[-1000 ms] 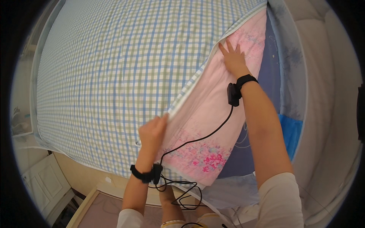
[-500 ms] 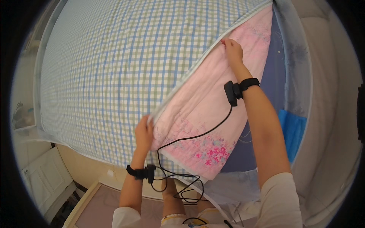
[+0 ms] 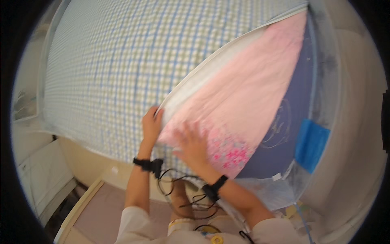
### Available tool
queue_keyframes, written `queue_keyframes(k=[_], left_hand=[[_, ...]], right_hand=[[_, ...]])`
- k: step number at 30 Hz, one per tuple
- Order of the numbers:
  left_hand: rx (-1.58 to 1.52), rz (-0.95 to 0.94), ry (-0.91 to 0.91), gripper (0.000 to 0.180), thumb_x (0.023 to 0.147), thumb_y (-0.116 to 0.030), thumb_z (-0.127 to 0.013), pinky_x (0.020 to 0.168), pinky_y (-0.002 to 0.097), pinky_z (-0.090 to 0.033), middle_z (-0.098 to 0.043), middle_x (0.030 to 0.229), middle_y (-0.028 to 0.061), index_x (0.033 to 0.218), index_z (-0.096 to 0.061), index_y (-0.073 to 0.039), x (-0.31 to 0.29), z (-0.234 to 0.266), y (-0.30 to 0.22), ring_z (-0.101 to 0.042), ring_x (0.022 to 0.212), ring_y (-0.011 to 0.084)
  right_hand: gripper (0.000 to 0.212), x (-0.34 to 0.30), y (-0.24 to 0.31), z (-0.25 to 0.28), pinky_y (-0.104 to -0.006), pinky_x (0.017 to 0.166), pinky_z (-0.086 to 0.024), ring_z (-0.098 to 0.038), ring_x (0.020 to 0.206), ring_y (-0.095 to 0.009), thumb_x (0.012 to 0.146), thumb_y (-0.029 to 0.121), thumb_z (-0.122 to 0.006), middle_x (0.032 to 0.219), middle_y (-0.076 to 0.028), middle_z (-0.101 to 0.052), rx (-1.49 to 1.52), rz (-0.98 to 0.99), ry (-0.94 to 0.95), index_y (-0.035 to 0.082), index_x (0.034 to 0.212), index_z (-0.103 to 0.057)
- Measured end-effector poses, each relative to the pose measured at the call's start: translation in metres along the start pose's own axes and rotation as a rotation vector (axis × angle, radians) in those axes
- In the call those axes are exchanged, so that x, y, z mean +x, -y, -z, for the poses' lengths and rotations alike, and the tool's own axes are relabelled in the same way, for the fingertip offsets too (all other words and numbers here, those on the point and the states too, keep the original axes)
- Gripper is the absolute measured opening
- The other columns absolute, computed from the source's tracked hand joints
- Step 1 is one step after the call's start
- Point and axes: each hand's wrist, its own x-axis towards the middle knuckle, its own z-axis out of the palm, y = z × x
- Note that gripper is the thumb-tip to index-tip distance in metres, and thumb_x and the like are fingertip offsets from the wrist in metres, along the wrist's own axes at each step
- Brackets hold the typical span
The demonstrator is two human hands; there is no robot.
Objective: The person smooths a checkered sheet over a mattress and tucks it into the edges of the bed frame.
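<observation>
A blue, green and white checked bed sheet (image 3: 122, 69) covers most of the bed. My left hand (image 3: 152, 124) pinches its lifted edge, and the sheet's white underside shows along that fold. Beneath lies a pink quilted pad (image 3: 243, 89) with a cluster of darker pink flowers near its front corner. My right hand (image 3: 191, 146) rests flat on or just over the pad's near left part, fingers spread, slightly blurred, with nothing in it. Black straps with small devices and a looping cable are on both my wrists.
Right of the pad a dark blue mattress (image 3: 268, 158) shows, with a loose white cord (image 3: 280, 126) on it. A bright blue folded cloth or mask-like piece (image 3: 312, 145) lies by the sheer netting at the right. A pale-framed panel (image 3: 109, 211) is below left.
My right hand has let go of the sheet's edge farther up and come down to the pad near my left hand. The sheet's edge now bows up, showing its white underside.
</observation>
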Motion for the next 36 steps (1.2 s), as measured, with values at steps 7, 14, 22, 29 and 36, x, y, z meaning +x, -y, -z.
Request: queue_keyframes(k=[7,14,22,29,36], left_hand=[[-0.080,0.002,0.043,0.017,0.089,-0.018,-0.056,0.052,0.0309,-0.043,-0.060,0.065,0.0145,0.096,-0.061,-0.002,-0.007,0.006,0.003,-0.054,0.053,0.0173],[0.019,-0.050,0.029,0.019,0.092,-0.019,-0.052,0.054,0.0326,-0.042,-0.058,0.067,0.0189,0.099,-0.059,-0.003,-0.012,0.003,0.005,-0.057,0.057,0.0248],[0.059,-0.047,-0.009,0.017,0.092,-0.020,-0.050,0.053,0.0404,-0.042,-0.059,0.066,0.0193,0.097,-0.058,-0.006,-0.004,0.011,0.003,-0.059,0.058,0.0357],[0.110,-0.104,-0.010,0.015,0.092,-0.019,-0.051,0.051,0.0399,-0.042,-0.059,0.064,0.0181,0.096,-0.059,-0.007,-0.006,0.023,0.002,-0.059,0.057,0.0340],[0.249,-0.733,0.013,0.024,0.077,-0.007,-0.062,0.042,0.0312,-0.040,-0.056,0.060,0.0064,0.100,-0.063,-0.009,-0.045,0.034,-0.027,-0.055,0.048,0.0211]], right_hand=[[0.078,0.021,0.022,-0.005,-0.0701,0.092,-0.025,-0.022,0.134,-0.037,0.071,0.035,-0.068,0.149,-0.009,-0.022,-0.010,-0.039,-0.070,0.027,0.141,-0.034],[0.046,0.016,0.014,-0.010,-0.0542,0.094,-0.037,-0.044,0.121,-0.034,0.072,0.017,-0.065,0.131,-0.010,-0.048,-0.028,0.019,-0.337,0.014,0.117,-0.056],[0.042,-0.040,0.033,0.065,-0.0334,0.064,-0.054,-0.065,0.094,-0.030,0.069,0.003,-0.061,0.114,-0.014,-0.061,0.106,-0.075,-0.434,0.007,0.111,-0.057],[0.042,0.005,0.041,-0.009,-0.0362,0.068,-0.054,-0.060,0.103,-0.032,0.072,0.006,-0.061,0.121,-0.017,-0.056,-0.024,-0.285,-0.210,0.006,0.114,-0.055],[0.039,-0.004,0.035,-0.014,-0.0419,0.084,-0.049,-0.048,0.117,-0.038,0.075,0.006,-0.059,0.127,-0.019,-0.050,0.056,-0.120,-0.325,0.000,0.114,-0.054]])
